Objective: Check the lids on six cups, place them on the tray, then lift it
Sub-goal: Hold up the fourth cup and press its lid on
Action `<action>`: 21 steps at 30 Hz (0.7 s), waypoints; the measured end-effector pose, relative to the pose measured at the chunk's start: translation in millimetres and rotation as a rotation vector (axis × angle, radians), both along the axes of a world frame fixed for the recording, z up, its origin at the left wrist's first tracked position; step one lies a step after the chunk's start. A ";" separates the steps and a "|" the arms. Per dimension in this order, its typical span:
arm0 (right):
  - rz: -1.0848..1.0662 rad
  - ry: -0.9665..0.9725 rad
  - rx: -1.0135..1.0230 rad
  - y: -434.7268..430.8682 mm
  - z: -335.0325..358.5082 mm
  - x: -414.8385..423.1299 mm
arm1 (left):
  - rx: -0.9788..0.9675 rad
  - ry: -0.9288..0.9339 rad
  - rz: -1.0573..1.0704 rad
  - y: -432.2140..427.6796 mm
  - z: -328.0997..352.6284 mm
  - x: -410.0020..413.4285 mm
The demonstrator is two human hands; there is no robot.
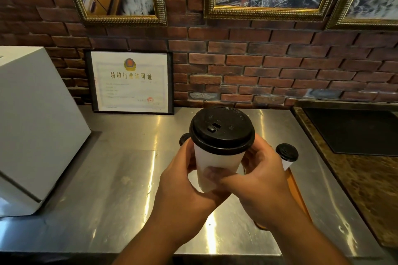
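Cup [215, 161] with black lid [221, 130] is clasped by left hand [183, 185] and right hand [263, 175], contents hidden.

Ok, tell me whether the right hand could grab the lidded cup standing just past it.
Probably, but not yet: the right hand and left hand both grip the raised cup. The standing cup is close beside the right hand with nothing between, so letting go would free the way.

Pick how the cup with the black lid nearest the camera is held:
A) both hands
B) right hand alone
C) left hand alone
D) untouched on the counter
A: the left hand and the right hand both curl round the cup, one on each side.
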State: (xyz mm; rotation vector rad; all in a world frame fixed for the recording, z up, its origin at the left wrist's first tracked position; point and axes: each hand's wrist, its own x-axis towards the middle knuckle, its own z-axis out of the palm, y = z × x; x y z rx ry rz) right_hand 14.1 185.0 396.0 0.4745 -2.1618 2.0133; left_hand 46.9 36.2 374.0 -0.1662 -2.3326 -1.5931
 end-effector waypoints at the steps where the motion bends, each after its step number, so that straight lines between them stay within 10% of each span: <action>1: 0.002 0.000 -0.006 -0.2 1.4 -0.5 | 0.002 0.005 -0.004 0.1 1.0 -1.1; 21: 0.107 -0.074 -0.042 1.7 14.2 -15.5 | 0.087 -0.028 0.012 -2.2 5.4 -18.6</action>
